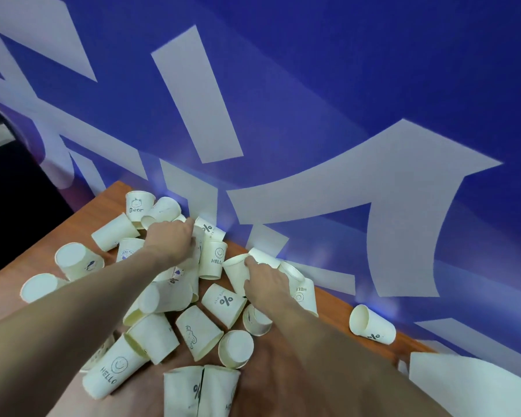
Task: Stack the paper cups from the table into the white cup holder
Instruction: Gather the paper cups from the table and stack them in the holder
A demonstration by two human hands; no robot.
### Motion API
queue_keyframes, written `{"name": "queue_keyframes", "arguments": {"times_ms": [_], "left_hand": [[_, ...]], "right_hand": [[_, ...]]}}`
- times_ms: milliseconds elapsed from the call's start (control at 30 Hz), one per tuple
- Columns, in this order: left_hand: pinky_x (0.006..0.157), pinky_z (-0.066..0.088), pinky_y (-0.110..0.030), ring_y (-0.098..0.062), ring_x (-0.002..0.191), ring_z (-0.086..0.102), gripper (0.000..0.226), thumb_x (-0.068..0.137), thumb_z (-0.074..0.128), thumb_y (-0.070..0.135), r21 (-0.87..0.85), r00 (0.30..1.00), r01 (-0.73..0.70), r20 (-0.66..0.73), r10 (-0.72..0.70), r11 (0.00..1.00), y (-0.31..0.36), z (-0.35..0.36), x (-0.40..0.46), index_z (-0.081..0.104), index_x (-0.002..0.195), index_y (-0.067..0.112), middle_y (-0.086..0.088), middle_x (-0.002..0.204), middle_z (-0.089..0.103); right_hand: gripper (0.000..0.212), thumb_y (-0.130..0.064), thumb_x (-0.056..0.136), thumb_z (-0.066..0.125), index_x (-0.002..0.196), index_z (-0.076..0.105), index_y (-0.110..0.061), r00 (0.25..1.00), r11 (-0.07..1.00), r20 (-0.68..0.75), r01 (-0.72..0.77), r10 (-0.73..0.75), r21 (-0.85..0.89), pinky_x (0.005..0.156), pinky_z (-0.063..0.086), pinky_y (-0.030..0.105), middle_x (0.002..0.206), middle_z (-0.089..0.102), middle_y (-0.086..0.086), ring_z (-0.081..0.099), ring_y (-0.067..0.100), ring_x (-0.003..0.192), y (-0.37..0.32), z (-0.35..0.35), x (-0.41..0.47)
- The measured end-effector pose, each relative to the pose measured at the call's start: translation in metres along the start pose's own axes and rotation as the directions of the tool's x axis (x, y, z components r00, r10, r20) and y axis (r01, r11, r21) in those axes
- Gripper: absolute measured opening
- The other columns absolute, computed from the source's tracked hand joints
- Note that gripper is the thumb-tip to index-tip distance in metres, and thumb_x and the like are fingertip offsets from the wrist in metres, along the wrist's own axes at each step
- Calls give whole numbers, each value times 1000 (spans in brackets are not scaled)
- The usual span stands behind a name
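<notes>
Head camera shows a heap of cream paper cups (169, 293) printed with small dark motifs, strewn mostly on their sides across the reddish-brown wooden table (286, 377). My left hand (170, 240) reaches into the far side of the heap, fingers curled down among the cups; whether they actually grip one I cannot tell. My right hand (263, 281) rests on a plain cream cup (236, 273) near the back edge, thumb at its rim, fingers curled round its side. One lone cup with a percent sign (372, 325) lies well apart to the right. Behind the table hangs a blue banner with large white letters (313, 85).
</notes>
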State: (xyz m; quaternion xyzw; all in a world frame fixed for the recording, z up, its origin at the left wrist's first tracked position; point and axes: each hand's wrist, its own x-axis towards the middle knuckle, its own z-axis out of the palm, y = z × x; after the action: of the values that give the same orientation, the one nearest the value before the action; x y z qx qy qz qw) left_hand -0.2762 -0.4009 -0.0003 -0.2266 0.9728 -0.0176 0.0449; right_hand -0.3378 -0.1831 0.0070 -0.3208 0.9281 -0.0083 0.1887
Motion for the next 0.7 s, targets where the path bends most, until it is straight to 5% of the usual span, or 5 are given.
{"name": "queue_keyframes", "arguments": {"times_ms": [133, 300, 433, 700], "left_hand": [[65, 36, -30, -27, 91, 64, 49, 94, 39, 41, -38, 998, 43, 41, -41, 998, 0, 3, 10, 36, 141, 25, -2, 107, 67], [69, 36, -31, -27, 90, 61, 34, 91, 42, 42, -75, 992, 88, 99, -80, 993, 1, 3, 16, 55, 115, 21, -5, 105, 66], [67, 37, -31, -23, 77, 50, 35, 88, 46, 49, -104, 991, 79, 114, -67, 991, -1, -1, 14, 53, 109, 22, -2, 98, 65], [69, 39, -31, -20, 81, 54, 37, 86, 49, 54, -67, 989, -5, 149, 15, 998, -1, -24, -4, 57, 105, 23, 4, 90, 57]], "right_hand": [[41, -15, 92, 48, 130, 35, -26, 995, 999, -90, 46, -45, 15, 72, 40, 37, 110, 61, 5, 62, 34, 96, 0, 5, 12], [35, -28, 98, 49, 133, 43, -25, 987, 985, -37, 154, -157, -82, 79, 42, 39, 116, 57, 7, 61, 35, 102, -6, 11, 22], [24, -28, 98, 49, 120, 52, -18, 987, 984, -56, 148, -154, -99, 80, 42, 37, 116, 60, 7, 60, 31, 106, -8, 14, 21], [27, -34, 101, 46, 117, 53, -14, 988, 979, -77, 122, -136, -165, 79, 41, 36, 113, 64, 8, 61, 30, 103, 0, -9, -11]]}}
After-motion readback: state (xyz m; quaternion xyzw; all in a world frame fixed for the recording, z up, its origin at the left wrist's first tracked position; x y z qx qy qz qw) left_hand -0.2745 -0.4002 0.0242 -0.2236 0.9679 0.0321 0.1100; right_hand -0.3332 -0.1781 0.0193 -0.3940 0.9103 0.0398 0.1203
